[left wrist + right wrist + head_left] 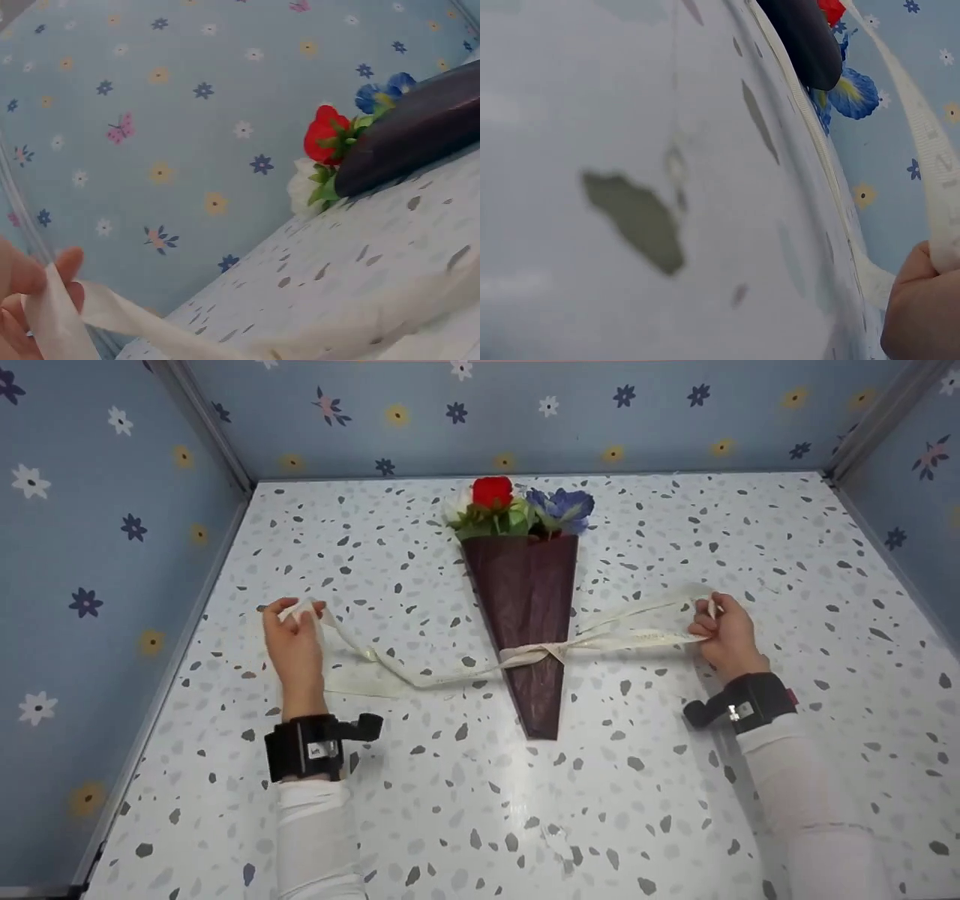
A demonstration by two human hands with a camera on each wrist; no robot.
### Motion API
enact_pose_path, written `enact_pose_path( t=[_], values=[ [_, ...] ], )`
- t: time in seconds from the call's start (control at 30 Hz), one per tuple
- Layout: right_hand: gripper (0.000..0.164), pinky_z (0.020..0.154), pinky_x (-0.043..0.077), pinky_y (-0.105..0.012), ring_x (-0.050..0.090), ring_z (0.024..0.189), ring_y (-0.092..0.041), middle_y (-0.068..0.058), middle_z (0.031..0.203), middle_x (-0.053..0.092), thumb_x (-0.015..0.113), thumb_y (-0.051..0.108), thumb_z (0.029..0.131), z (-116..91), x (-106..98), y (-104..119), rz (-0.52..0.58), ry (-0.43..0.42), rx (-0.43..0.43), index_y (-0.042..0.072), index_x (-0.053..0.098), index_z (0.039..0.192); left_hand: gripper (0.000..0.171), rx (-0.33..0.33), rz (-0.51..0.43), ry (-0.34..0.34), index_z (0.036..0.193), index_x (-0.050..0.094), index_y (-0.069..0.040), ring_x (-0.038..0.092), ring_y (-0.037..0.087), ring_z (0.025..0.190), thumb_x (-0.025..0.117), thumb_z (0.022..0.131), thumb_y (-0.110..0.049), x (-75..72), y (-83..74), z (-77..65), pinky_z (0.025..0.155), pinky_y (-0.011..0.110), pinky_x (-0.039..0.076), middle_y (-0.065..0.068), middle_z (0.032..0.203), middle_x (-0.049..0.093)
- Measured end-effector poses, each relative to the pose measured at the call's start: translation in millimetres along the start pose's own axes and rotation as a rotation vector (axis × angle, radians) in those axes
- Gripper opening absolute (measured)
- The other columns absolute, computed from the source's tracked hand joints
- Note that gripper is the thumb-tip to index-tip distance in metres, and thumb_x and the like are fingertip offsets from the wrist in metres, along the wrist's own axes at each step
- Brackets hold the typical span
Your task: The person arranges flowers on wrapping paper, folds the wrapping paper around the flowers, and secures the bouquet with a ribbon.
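A bouquet wrapped in dark maroon paper (517,592) lies on the table, narrow end toward me. Red, white and blue flowers (492,493) show at its top. Around the lower part of the wrap runs a cream ribbon (525,657), crossed at the front. To the left of the bouquet, my left hand (294,649) pinches one ribbon length, which sags toward the wrap; the left wrist view shows the ribbon (142,319) between thumb and fingers. My right hand (726,637) grips the ribbon on the other side, where two strands stretch from the crossing. In the right wrist view the ribbon (930,157) rises from that hand.
The white speckled table (450,810) extends around the bouquet. Blue flower-patterned panels (525,427) stand along the back and both sides. A black wrist camera band (304,748) sits on the left wrist, another band (761,703) on the right.
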State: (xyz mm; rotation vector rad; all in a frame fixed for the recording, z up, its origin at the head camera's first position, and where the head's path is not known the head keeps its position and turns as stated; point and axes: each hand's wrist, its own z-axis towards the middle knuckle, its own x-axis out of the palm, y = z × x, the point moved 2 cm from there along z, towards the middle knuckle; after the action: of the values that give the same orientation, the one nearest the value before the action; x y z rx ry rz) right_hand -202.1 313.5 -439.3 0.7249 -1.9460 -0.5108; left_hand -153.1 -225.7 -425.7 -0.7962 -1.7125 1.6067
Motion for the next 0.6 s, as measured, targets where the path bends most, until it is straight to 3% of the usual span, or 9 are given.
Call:
enact_pose_path(
  t=[0.07, 0.17, 0.23, 0.27, 0.33, 0.4, 0.5, 0.6],
  values=[
    [0.006, 0.044, 0.027, -0.019, 0.032, 0.043, -0.007, -0.004, 0.078, 0.052, 0.036, 0.017, 0.102, -1, 8, -3, -0.345, 0.036, 0.006, 0.011, 0.037, 0.104, 0.013, 0.009, 0.17, 0.102, 0.107, 0.055, -0.009, 0.052, 0.009, 0.081, 0.046, 0.098, -0.009, 12.5, 2.4, -3.8, 0.069, 0.017, 0.039, -0.004, 0.1, 0.067],
    [0.034, 0.053, 0.033, -0.019, 0.038, 0.054, -0.008, -0.007, 0.103, 0.055, 0.038, 0.025, 0.1, -4, 20, -12, -1.039, 0.04, -0.006, 0.013, 0.029, 0.13, 0.025, 0.021, 0.378, 0.269, 0.117, 0.058, -0.003, 0.055, 0.019, 0.1, 0.044, 0.099, -0.013, 31.0, 5.7, -12.6, 0.087, 0.027, 0.043, 0.01, 0.124, 0.059],
    [0.054, 0.074, 0.044, -0.027, 0.052, 0.077, -0.016, -0.017, 0.128, 0.049, 0.042, 0.031, 0.098, -7, 28, -19, -1.407, 0.045, -0.017, 0.014, 0.019, 0.144, 0.03, 0.036, 0.533, 0.36, 0.123, 0.056, -0.003, 0.045, 0.029, 0.123, 0.044, 0.099, -0.017, 42.9, 7.1, -20.1, 0.104, 0.039, 0.034, 0.017, 0.135, 0.051],
    [0.06, 0.084, 0.045, -0.034, 0.054, 0.091, -0.023, -0.022, 0.135, 0.044, 0.043, 0.034, 0.097, -8, 31, -21, -1.539, 0.057, -0.032, 0.013, 0.016, 0.147, 0.033, 0.053, 0.604, 0.397, 0.125, 0.054, -0.003, 0.038, 0.032, 0.131, 0.044, 0.099, -0.019, 48.9, 7.9, -24.3, 0.109, 0.045, 0.028, 0.02, 0.138, 0.046],
    [0.061, 0.098, 0.038, -0.049, 0.048, 0.114, -0.036, -0.026, 0.143, 0.037, 0.046, 0.039, 0.096, -10, 36, -26, -1.701, 0.102, -0.061, 0.013, 0.023, 0.147, 0.036, 0.084, 0.723, 0.448, 0.127, 0.053, -0.004, 0.029, 0.039, 0.134, 0.047, 0.097, -0.023, 61.0, 9.3, -34.1, 0.108, 0.053, 0.023, 0.025, 0.143, 0.037],
    [0.056, 0.102, 0.033, -0.056, 0.043, 0.122, -0.041, -0.026, 0.14, 0.041, 0.049, 0.043, 0.094, -13, 39, -30, -1.813, 0.167, -0.093, 0.01, 0.038, 0.14, 0.037, 0.135, 0.81, 0.489, 0.126, 0.054, -0.005, 0.022, 0.04, 0.136, 0.051, 0.096, -0.026, 73.3, 10.9, -45.4, 0.108, 0.056, 0.02, 0.027, 0.145, 0.029],
    [0.049, 0.081, 0.046, -0.044, 0.057, 0.092, -0.032, -0.017, 0.101, 0.061, 0.059, 0.045, 0.089, -15, 39, -34, -1.922, 0.293, -0.134, 0.005, 0.059, 0.118, 0.037, 0.183, 0.851, 0.608, 0.122, 0.055, -0.007, 0.016, 0.039, 0.137, 0.055, 0.093, -0.031, 90.3, 15.6, -63.7, 0.108, 0.057, 0.016, 0.028, 0.146, 0.024],
    [0.037, 0.06, 0.039, -0.029, 0.049, 0.064, -0.016, 0.0, 0.067, 0.05, 0.069, 0.037, 0.084, -17, 38, -38, -1.965, 0.392, -0.139, 0.002, 0.066, 0.097, 0.038, 0.217, 0.899, 0.802, 0.114, 0.061, -0.01, 0.025, 0.037, 0.13, 0.061, 0.089, -0.039, 103.5, 23.0, -80.8, 0.104, 0.053, 0.021, 0.024, 0.139, 0.035]
  ],
)
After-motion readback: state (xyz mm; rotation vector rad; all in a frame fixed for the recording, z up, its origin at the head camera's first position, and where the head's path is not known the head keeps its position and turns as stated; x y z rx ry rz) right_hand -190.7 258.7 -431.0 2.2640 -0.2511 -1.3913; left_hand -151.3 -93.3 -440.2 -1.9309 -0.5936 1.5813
